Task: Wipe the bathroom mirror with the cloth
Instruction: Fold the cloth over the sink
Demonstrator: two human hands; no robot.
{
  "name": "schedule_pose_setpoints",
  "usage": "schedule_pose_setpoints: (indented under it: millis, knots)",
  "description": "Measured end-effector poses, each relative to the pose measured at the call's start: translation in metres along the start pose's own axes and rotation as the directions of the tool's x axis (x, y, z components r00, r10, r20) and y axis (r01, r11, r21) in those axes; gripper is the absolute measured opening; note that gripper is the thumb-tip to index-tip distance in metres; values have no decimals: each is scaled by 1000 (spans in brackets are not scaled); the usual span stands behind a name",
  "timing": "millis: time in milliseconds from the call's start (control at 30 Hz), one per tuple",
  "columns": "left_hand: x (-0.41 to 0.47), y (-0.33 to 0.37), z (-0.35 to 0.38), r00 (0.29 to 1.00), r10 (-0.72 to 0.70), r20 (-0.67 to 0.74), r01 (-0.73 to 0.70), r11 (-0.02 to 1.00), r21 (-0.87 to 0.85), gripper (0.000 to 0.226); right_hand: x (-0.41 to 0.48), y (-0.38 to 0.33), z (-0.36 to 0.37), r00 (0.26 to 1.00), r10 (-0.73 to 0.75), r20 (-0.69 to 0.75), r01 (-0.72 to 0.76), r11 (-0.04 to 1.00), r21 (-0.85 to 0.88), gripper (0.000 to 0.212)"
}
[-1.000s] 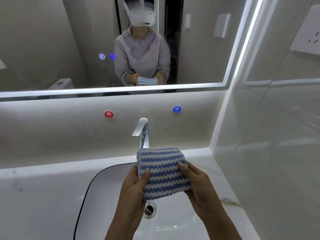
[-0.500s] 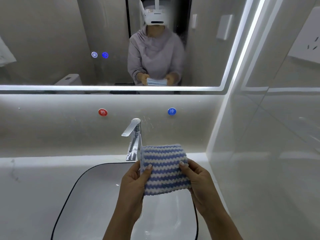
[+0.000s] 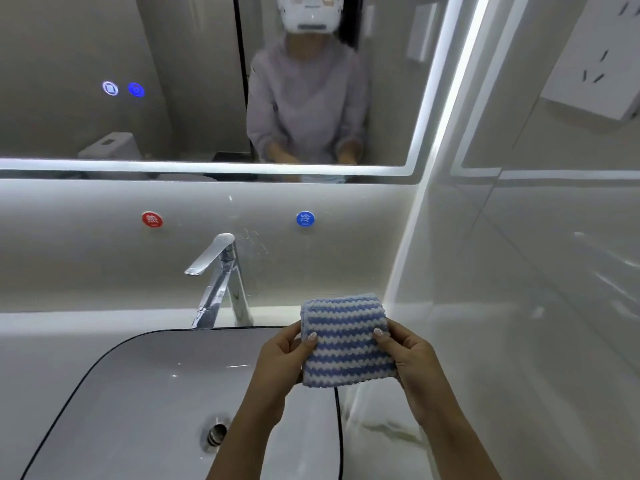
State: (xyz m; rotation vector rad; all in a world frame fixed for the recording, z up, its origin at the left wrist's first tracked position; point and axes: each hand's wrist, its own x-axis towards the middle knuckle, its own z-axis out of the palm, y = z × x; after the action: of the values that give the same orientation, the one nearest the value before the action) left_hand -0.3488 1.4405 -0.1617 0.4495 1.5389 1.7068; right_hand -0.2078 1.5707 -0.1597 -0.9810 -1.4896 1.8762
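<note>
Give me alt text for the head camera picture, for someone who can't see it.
A left hand and a right hand pinch a blue-and-white striped cloth between them over the right edge of the sink, below the mirror, not touching it. A tap stands behind the sink, with a red marker and a blue marker on the wall.

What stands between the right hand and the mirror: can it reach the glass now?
Probably yes: the right hand pinches the cloth right of the tap, and nothing stands between it and the mirror above, though the left hand grips the cloth too.
</note>
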Motion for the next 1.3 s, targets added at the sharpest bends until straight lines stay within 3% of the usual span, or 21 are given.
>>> schedule_pose_setpoints:
  millis: [533,867,1200,1300]
  knots:
    - [103,-73,82,984,-126,-129,145,977,154,15,92,58,-42,972,90,-216,-97,995,-22,27]
    - [145,-129,93,938,-218,-270,275,941,196,26,135,120,-48,939,213,-271,-235,970,-53,28]
    - [166,-181,93,882,-274,-384,419,830,369,35,161,165,-58,901,324,-289,-360,929,-81,27]
    - [168,-184,92,884,-274,-379,440,764,472,36,160,174,-59,919,254,-301,-333,909,-252,26]
